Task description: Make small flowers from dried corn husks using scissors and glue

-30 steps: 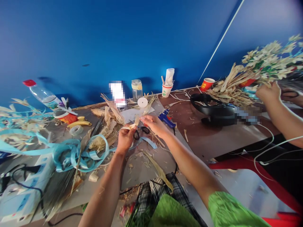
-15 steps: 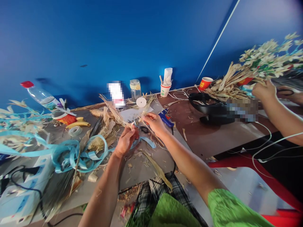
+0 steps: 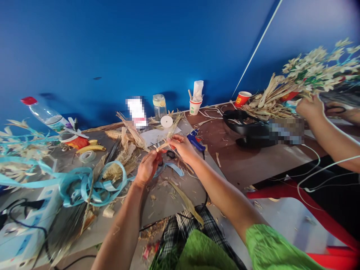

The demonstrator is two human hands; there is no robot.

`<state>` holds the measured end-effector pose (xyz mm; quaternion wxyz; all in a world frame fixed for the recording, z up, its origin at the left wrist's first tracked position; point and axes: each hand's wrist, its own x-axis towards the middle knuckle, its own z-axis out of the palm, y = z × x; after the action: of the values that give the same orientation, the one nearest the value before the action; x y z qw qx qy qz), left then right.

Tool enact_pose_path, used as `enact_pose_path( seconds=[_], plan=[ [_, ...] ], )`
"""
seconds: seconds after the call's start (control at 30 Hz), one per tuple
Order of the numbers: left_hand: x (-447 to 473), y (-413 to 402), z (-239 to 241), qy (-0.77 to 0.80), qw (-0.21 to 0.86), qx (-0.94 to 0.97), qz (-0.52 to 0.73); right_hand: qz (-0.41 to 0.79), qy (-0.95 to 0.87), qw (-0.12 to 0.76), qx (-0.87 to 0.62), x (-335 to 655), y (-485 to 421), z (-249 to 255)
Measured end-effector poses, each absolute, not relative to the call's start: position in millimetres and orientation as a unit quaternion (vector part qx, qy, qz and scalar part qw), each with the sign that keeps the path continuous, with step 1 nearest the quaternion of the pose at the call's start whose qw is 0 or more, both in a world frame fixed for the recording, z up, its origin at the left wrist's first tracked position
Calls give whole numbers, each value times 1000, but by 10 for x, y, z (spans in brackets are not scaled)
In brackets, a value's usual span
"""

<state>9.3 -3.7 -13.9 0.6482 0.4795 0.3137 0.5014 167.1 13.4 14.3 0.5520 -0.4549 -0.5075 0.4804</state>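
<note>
A pale strip of dried corn husk (image 3: 162, 146) stretches between my two hands, above the middle of the table. My left hand (image 3: 147, 168) pinches its near end with the fingers closed. The other end is between the thumb and fingers of my right hand (image 3: 182, 148). Just under the hands lies a black loop (image 3: 170, 154), perhaps a scissors handle. A blue glue gun (image 3: 196, 140) rests right of my right hand. Beyond my left hand are dried corn husks (image 3: 136, 135), and light blue ribbon (image 3: 92, 183) lies in loops to its left.
A clear jar (image 3: 160, 108), a paper cup (image 3: 195, 106) and a white disc (image 3: 166, 121) stand along the blue wall. At left are a tilted bottle (image 3: 46, 114), a tape roll (image 3: 87, 156) and a power strip (image 3: 33, 228). A co-worker's hand (image 3: 311, 108) works at right beside husk flowers.
My hands have turned the husk strip, which now spans the gap between them more plainly. My left hand has shifted slightly left. The whole view has drifted a little.
</note>
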Motion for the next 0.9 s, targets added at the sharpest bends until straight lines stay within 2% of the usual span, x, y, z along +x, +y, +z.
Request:
enact_pose_path(
  seconds=[0.33, 0.57, 0.9],
  plan=[
    [120, -49, -73, 287, 647, 447, 548, 488, -513, 549, -446, 1671, 129, 134],
    [104, -22, -137, 295, 651, 457, 530, 505, -515, 561, -406, 1651, 106, 143],
    [144, -11, -96, 282, 670, 423, 540, 528, -541, 530, -383, 1632, 65, 149]
  ],
)
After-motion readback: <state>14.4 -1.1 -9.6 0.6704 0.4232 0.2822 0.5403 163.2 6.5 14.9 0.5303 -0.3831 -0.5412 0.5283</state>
